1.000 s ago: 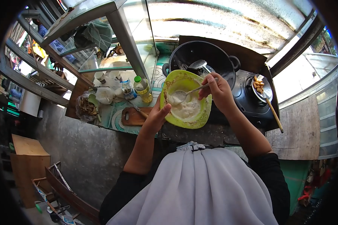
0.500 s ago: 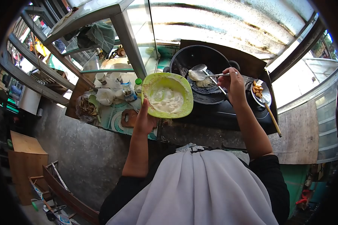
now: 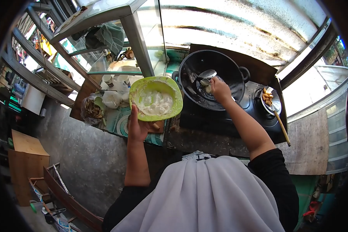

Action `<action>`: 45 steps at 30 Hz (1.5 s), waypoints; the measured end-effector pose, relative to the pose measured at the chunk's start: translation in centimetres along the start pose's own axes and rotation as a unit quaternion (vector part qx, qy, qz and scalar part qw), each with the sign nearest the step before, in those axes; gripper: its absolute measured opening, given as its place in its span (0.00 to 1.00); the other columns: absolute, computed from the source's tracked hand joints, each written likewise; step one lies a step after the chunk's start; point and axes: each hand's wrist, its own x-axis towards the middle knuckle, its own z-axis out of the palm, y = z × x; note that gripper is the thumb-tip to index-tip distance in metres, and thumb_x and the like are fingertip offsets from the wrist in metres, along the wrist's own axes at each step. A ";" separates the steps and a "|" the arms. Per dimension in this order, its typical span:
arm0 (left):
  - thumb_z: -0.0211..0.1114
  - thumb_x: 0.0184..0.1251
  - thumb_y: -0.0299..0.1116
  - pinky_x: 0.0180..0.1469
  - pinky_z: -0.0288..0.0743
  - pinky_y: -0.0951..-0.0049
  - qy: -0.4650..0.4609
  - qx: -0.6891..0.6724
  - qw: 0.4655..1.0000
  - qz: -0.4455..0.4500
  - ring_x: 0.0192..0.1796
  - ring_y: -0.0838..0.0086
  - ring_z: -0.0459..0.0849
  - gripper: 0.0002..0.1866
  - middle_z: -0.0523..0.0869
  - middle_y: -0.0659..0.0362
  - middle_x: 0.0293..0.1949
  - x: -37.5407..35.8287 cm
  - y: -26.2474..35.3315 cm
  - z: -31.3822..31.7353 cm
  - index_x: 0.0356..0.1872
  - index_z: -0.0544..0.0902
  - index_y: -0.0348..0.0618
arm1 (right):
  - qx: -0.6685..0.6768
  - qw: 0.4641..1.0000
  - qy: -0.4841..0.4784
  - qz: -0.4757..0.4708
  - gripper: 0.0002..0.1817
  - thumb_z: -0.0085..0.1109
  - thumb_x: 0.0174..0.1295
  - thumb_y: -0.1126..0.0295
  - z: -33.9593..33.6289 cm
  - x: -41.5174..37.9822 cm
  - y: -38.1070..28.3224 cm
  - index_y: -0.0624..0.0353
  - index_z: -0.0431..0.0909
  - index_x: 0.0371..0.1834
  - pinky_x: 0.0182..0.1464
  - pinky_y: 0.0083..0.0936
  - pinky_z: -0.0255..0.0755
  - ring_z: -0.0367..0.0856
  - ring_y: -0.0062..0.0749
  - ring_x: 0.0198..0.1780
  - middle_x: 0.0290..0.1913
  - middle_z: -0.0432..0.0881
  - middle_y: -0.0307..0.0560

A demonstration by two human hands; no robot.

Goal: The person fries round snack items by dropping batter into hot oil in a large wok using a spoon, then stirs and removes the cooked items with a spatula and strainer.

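My left hand (image 3: 137, 125) grips a lime-green bowl (image 3: 133, 97) from its near left side. Thick white batter (image 3: 158, 103) lies inside, and smears coat the rim. My right hand (image 3: 221, 92) is closed around a spoon (image 3: 205, 82) low over the black wok (image 3: 234, 73), and most of the spoon's handle is hidden by my fingers. Just beyond it rests the shiny head of a metal ladle (image 3: 208, 73); its handle passes behind my hand. Pale batter shows in the dark oil at the wok's bottom, partly covered by my hand.
The wok sits on a black stove (image 3: 197, 120). To the right are a plate of fried pieces (image 3: 267, 96) and a wooden-handled tool (image 3: 283, 127). At left stand a glass cabinet (image 3: 137, 42), cups (image 3: 108, 80), a plastic bag (image 3: 92, 109) and a cutting board (image 3: 157, 127).
My right hand has moved left and down into the wok with the spoon, which earlier carried white batter above it. The bowl has shifted left, away from the wok.
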 end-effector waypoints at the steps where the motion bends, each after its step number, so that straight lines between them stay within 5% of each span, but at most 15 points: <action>1: 0.47 0.69 0.61 0.52 0.81 0.60 -0.006 0.010 1.000 -0.002 0.61 0.59 0.75 0.38 0.69 0.50 0.65 -0.1 0.0 -0.1 0.70 0.55 0.44 | -0.021 1.000 -0.016 -0.006 0.14 0.41 0.69 0.61 -0.1 0.2 -0.4 0.57 0.74 0.39 0.37 0.50 0.72 0.80 0.58 0.33 0.31 0.81 0.60; 9: 0.49 0.70 0.59 0.51 0.82 0.61 0.017 0.013 1.000 -0.008 0.61 0.59 0.76 0.37 0.69 0.50 0.64 -0.7 0.0 -0.6 0.70 0.56 0.44 | -0.014 0.999 -0.015 -0.041 0.12 0.43 0.69 0.62 -1.7 0.0 -0.7 0.57 0.74 0.41 0.37 0.51 0.72 0.80 0.60 0.33 0.30 0.81 0.60; 13: 0.49 0.70 0.57 0.52 0.82 0.61 0.006 0.000 1.000 -0.020 0.61 0.59 0.76 0.35 0.69 0.50 0.64 -0.1 -0.5 0.3 0.69 0.56 0.44 | 0.177 0.983 0.051 0.010 0.14 0.41 0.70 0.61 -1.6 0.1 1.7 0.58 0.73 0.40 0.33 0.38 0.75 0.82 0.46 0.27 0.31 0.83 0.55; 18: 0.50 0.71 0.55 0.55 0.79 0.60 -0.024 0.012 0.999 -0.046 0.60 0.60 0.76 0.35 0.71 0.50 0.63 0.9 -1.7 1.6 0.69 0.57 0.43 | 0.508 0.829 0.015 0.235 0.15 0.39 0.72 0.59 -5.4 -0.4 0.7 0.57 0.72 0.42 0.29 0.16 0.71 0.80 0.21 0.24 0.34 0.84 0.45; 23: 0.54 0.71 0.51 0.56 0.77 0.60 -0.055 -0.038 0.993 -0.095 0.60 0.64 0.76 0.33 0.72 0.52 0.62 2.0 -3.6 3.3 0.68 0.58 0.43 | 0.635 0.742 -0.047 0.209 0.13 0.41 0.72 0.59 -9.1 -1.6 -4.2 0.56 0.71 0.42 0.30 0.16 0.70 0.78 0.23 0.27 0.34 0.82 0.48; 27: 0.49 0.73 0.52 0.59 0.73 0.63 -0.077 -0.070 0.991 -0.088 0.61 0.67 0.75 0.31 0.72 0.54 0.62 1.8 -3.7 4.4 0.67 0.61 0.43 | 0.595 0.788 -0.079 0.135 0.15 0.44 0.72 0.59 -10.3 -2.8 -7.9 0.59 0.73 0.40 0.30 0.18 0.71 0.79 0.24 0.27 0.33 0.82 0.46; 30: 0.46 0.74 0.52 0.62 0.69 0.65 -0.090 -0.075 0.991 -0.061 0.63 0.68 0.73 0.30 0.73 0.54 0.62 1.0 -3.1 4.7 0.67 0.62 0.41 | 0.423 0.905 -0.037 -0.008 0.15 0.45 0.72 0.62 -10.7 -4.1 -10.0 0.62 0.75 0.37 0.31 0.19 0.72 0.80 0.22 0.29 0.31 0.82 0.43; 34: 0.45 0.75 0.50 0.64 0.65 0.68 -0.131 0.000 0.991 -0.030 0.63 0.70 0.72 0.29 0.72 0.54 0.62 -0.6 -2.4 3.5 0.67 0.63 0.38 | 0.155 0.944 0.010 -0.292 0.08 0.49 0.67 0.69 -12.9 -4.9 -12.8 0.62 0.76 0.36 0.35 0.32 0.73 0.82 0.41 0.31 0.29 0.81 0.48; 35: 0.45 0.75 0.50 0.64 0.65 0.68 -0.139 0.028 0.990 -0.020 0.63 0.70 0.72 0.29 0.72 0.54 0.62 -0.8 -2.3 3.1 0.66 0.63 0.37 | 0.155 0.947 -0.005 -0.280 0.08 0.49 0.66 0.70 -13.6 -5.1 -13.6 0.61 0.76 0.34 0.36 0.37 0.72 0.80 0.48 0.32 0.28 0.81 0.51; 38: 0.45 0.76 0.49 0.64 0.65 0.69 -0.103 -0.029 0.993 -0.049 0.63 0.71 0.72 0.29 0.72 0.54 0.62 -1.8 -1.9 3.2 0.66 0.63 0.36 | 0.203 0.962 -0.071 -0.168 0.10 0.48 0.67 0.68 -13.8 -5.0 -14.0 0.61 0.75 0.33 0.35 0.35 0.72 0.80 0.47 0.32 0.27 0.80 0.50; 43: 0.49 0.74 0.48 0.64 0.66 0.64 -0.049 -0.032 0.997 -0.053 0.63 0.68 0.72 0.29 0.72 0.54 0.62 -2.8 -1.9 3.7 0.67 0.62 0.39 | 0.424 0.891 -0.161 0.027 0.18 0.46 0.72 0.60 -10.1 -4.7 -13.0 0.61 0.73 0.27 0.22 0.18 0.66 0.73 0.17 0.17 0.16 0.73 0.38; 45: 0.50 0.73 0.48 0.64 0.66 0.62 -0.036 -0.035 0.997 -0.055 0.63 0.66 0.72 0.29 0.72 0.54 0.63 -3.0 -1.8 3.7 0.68 0.61 0.41 | 0.471 0.870 -0.135 0.047 0.18 0.46 0.72 0.61 -10.0 -4.8 -12.9 0.61 0.72 0.26 0.22 0.18 0.66 0.72 0.17 0.16 0.16 0.72 0.37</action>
